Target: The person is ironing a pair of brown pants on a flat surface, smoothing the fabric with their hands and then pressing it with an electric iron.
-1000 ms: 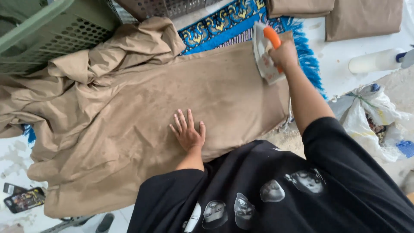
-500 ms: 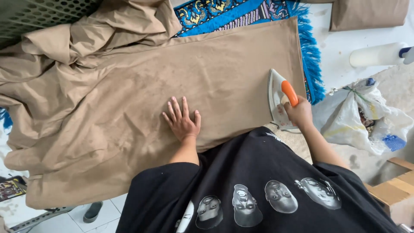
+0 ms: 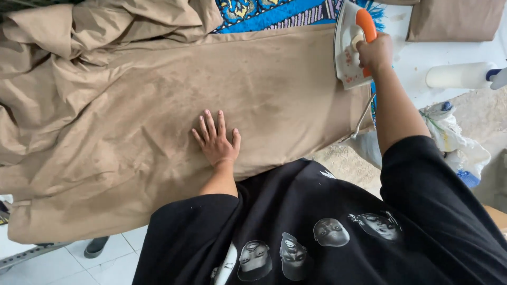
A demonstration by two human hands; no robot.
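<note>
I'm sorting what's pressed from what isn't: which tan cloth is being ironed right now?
The big tan cloth spread across the board, under the left hand, with the iron in the right hand. The other tan piece lies folded, apart, top right.

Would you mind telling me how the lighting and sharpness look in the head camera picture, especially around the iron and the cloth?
Head view: soft, even daylight with no hard shadows; the tan cloth shows darker patches and sharp creases; the iron in the right hand is crisp with no glare; the left hand lies flat and in focus; wide-lens bending shows toward the edges.
</note>
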